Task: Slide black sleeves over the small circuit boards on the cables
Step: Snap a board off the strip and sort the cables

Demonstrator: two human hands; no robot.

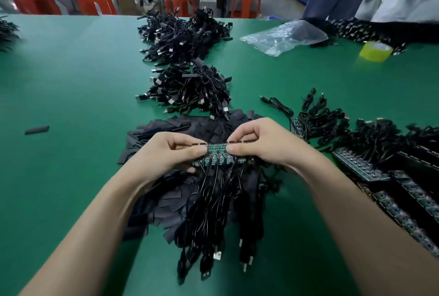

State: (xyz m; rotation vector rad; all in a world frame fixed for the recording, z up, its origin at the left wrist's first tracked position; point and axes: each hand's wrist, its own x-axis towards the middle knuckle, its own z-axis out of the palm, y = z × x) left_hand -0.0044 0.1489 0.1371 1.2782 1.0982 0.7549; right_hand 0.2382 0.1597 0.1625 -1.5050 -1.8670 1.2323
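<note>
A green strip of small circuit boards (217, 150) hangs level above the table, gripped at both ends. My left hand (171, 153) pinches its left end and my right hand (259, 141) pinches its right end. Black cables (213, 212) with USB plugs trail from the boards toward me. Under my hands lies a heap of flat black sleeves (166, 129). One stray sleeve (37, 129) lies alone at the left.
Two piles of sleeved cables (187, 91) stretch away across the green table (71, 82). More board strips with cables (370, 165) fill the right side. A clear plastic bag (285, 36) and a yellow tape roll (375, 51) lie far right. A person stands beyond them.
</note>
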